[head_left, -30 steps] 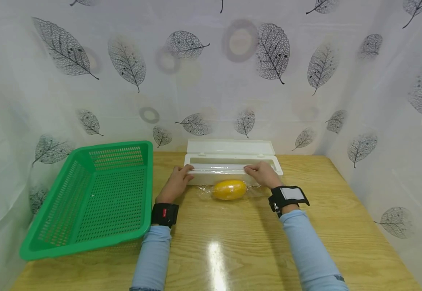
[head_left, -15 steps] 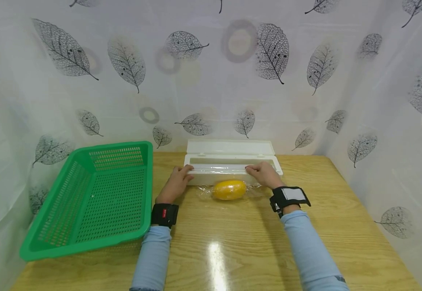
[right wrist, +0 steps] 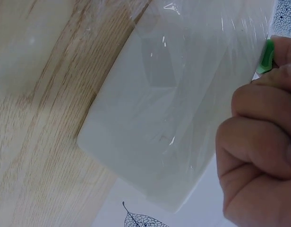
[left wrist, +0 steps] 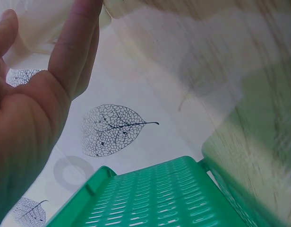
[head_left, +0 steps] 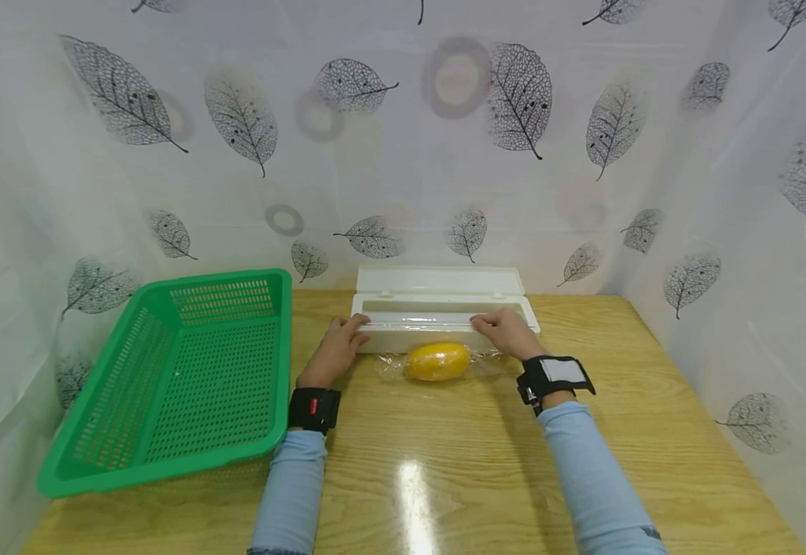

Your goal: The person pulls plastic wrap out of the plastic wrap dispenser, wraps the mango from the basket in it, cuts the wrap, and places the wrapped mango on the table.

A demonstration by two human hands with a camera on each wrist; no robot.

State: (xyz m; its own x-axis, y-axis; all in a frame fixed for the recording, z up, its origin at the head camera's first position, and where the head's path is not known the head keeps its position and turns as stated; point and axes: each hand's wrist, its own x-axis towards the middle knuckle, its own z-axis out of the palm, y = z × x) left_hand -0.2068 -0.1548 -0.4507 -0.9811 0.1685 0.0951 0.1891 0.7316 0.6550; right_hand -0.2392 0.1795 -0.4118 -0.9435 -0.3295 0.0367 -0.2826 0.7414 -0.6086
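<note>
A white cling film box (head_left: 416, 341) stands at the back of the table, its lid (head_left: 440, 280) tipped back and a roll of film inside. My left hand (head_left: 333, 348) grips the left end of this box, thumb at the front and fingers over the edge. With thumb and finger my right hand (head_left: 505, 333) pinches a small green slide cutter (right wrist: 266, 57) on the box's front rim; the other fingers are curled. Clear film (right wrist: 171, 90) hangs down over the box front. Close before the box lies a yellow oval fruit (head_left: 437, 362) with film over it.
To the left, a large green plastic basket (head_left: 279, 401) with slotted sides stands on the wooden table (head_left: 472, 470). A white curtain (head_left: 403, 169) printed with leaves hangs behind the box and along both sides.
My right hand has slid slightly to the right along the box's front rim. The left hand, the box and the yellow fruit stay in place.
</note>
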